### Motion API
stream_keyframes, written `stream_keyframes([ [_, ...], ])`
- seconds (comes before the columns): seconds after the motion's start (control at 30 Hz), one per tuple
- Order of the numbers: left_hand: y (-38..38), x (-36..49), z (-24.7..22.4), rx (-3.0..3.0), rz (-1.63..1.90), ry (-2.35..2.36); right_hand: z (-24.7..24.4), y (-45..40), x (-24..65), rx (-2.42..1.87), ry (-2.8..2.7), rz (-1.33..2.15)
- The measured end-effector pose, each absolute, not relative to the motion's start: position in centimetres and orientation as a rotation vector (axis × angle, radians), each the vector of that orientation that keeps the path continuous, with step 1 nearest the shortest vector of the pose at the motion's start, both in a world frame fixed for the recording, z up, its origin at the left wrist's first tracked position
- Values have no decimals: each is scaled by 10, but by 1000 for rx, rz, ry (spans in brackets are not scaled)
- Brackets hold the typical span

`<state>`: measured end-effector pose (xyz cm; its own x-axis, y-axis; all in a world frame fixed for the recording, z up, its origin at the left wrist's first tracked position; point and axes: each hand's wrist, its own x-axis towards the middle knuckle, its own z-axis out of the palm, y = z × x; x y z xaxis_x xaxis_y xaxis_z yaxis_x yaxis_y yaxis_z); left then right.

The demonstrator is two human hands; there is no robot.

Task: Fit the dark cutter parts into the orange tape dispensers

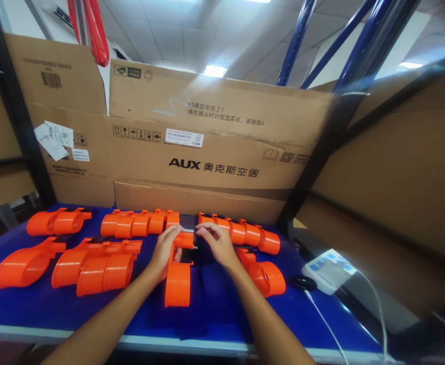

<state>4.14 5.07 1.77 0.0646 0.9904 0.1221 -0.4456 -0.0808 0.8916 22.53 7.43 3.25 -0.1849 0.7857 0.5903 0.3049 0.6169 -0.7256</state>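
Note:
In the middle of the table an orange plastic holder [178,285] with a wide ring end is gripped by my left hand [165,252]. The fingers of that hand wrap round its upper part from the left. A dark smartphone [187,222] stands in or against the top of this holder; exactly how it sits there I cannot tell. My right hand [219,242] is at the phone's right edge, thumb and forefinger pinched together. Anything between those fingertips is too small to make out.
Several orange holders [104,271] lie to the left, with more behind [139,224] and to the right [266,278]. A white power strip [329,271], a black round object [303,283] and a white cable [329,329] are at the right. A cardboard wall [207,195] backs the blue tabletop [131,314].

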Motion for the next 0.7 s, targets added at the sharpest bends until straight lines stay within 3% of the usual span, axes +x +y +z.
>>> stream_keyframes([
  [0.17, 49, 43, 15, 1060, 1380, 747, 31, 70, 211, -822, -1773, 717],
  [0.7, 49, 44, 13, 1052, 1356, 754, 39, 58, 202, -880, -1768, 537],
])
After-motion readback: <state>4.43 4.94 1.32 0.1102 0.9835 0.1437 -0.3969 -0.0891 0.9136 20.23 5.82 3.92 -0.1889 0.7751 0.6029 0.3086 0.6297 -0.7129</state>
